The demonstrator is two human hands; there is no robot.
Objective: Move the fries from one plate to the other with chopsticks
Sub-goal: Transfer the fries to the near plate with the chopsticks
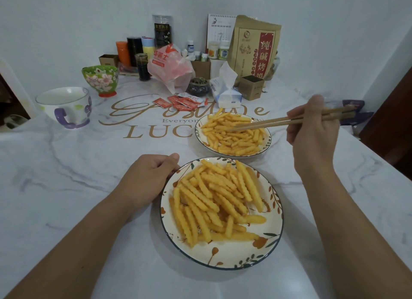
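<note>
Two leaf-patterned plates hold crinkle-cut fries. The near plate [225,256] lies in front of me with a heap of fries [214,198]. The far plate [266,140] sits behind it, to the right, with its own fries [234,138]. My right hand [312,129] grips a pair of wooden chopsticks [267,122]; their tips reach down among the far plate's fries. Whether a fry is pinched between the tips I cannot tell. My left hand [149,176] rests at the near plate's left rim, fingers curled, thumb touching the edge.
On the marble table stand a white mug with a purple handle [65,107], a green flowered bowl [100,79], red ketchup packets [180,101], a tissue pack [226,91], a small brown box [252,87], and bottles, bags and a calendar along the back wall.
</note>
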